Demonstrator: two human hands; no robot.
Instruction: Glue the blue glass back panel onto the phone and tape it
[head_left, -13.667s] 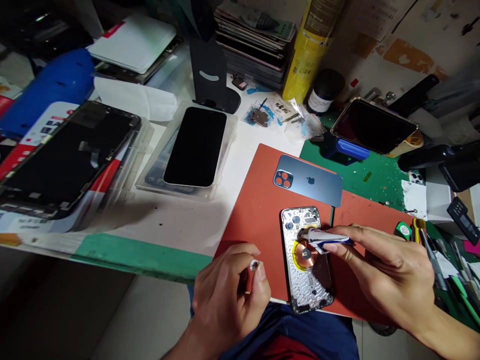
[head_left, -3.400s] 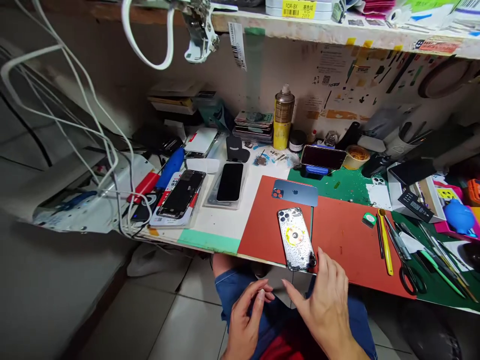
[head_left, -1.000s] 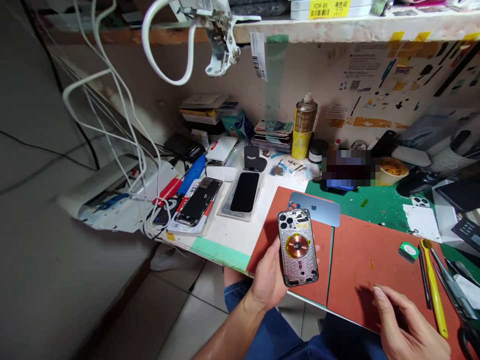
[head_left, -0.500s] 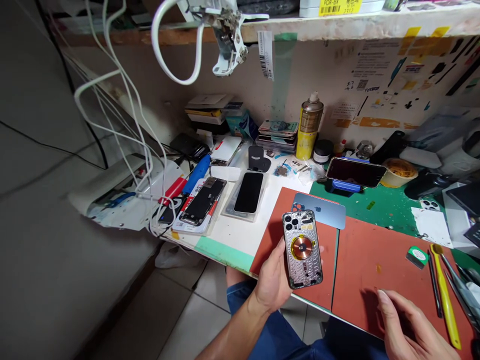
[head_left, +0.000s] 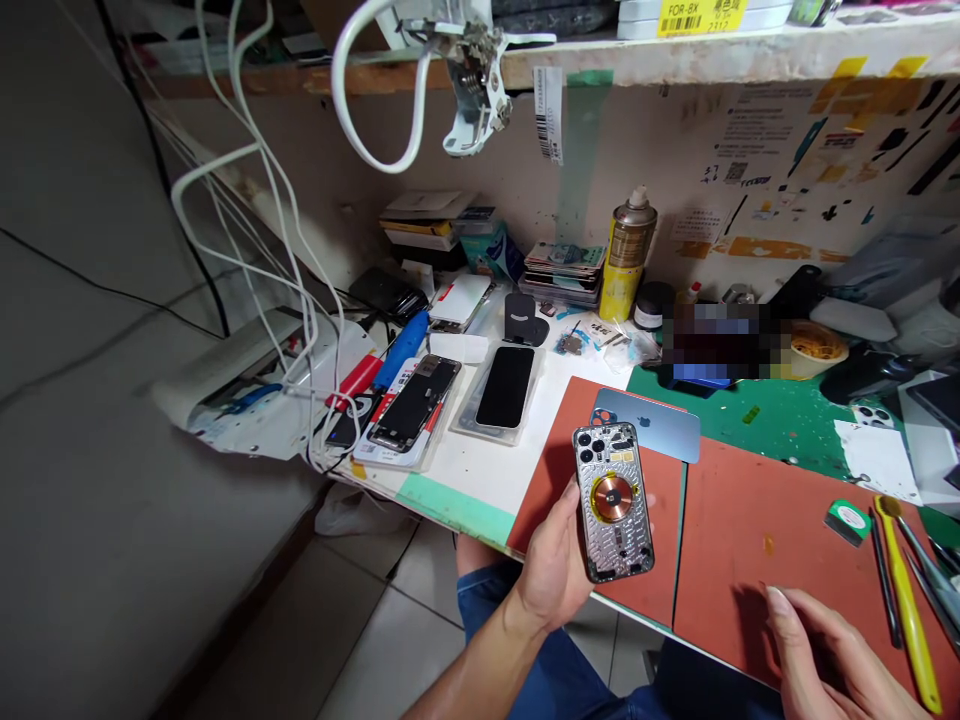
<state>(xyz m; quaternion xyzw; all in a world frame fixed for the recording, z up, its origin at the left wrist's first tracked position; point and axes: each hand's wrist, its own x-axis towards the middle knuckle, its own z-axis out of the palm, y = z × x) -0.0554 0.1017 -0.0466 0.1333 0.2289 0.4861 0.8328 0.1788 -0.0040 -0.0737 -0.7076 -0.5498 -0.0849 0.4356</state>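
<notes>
1. Behind the desk (head_left: 487, 465), a pale wall (head_left: 480, 165), with a shelf (head_left: 690, 65) running across up high.
2. On the desk: white top to the left, green mat (head_left: 787, 415) at the far right, and two red mats (head_left: 750, 510) side by side, with a thin dark line between.
3. Left hand (head_left: 555, 565): fingers clamped on an opened phone (head_left: 619, 540), thumb along its left side, fingertips poking out past its right side.
4. Phone held up over the left red mat, back showing, cameras at the far end, round copper coil (head_left: 613, 497) in the middle, near end close to the desk's front edge.
5. Just past the phone, a blue back cover (head_left: 660, 425), lying flat, partly hidden by the phone.
6. Right hand (head_left: 832, 650): over the right red mat, near the front edge, fingers curled, thumb beside the first finger. Tips touching or apart: cannot tell.
7. Wide stretch of red between phone and right hand. Farther right, a small green box (head_left: 850, 520) and a yellow brush (head_left: 911, 600).
8. To the left, a black screen (head_left: 506, 385) on a clear box (head_left: 486, 432), with a white strip of desk between box and red mat.
9. Along the front edge, green tape (head_left: 454, 505).
</notes>
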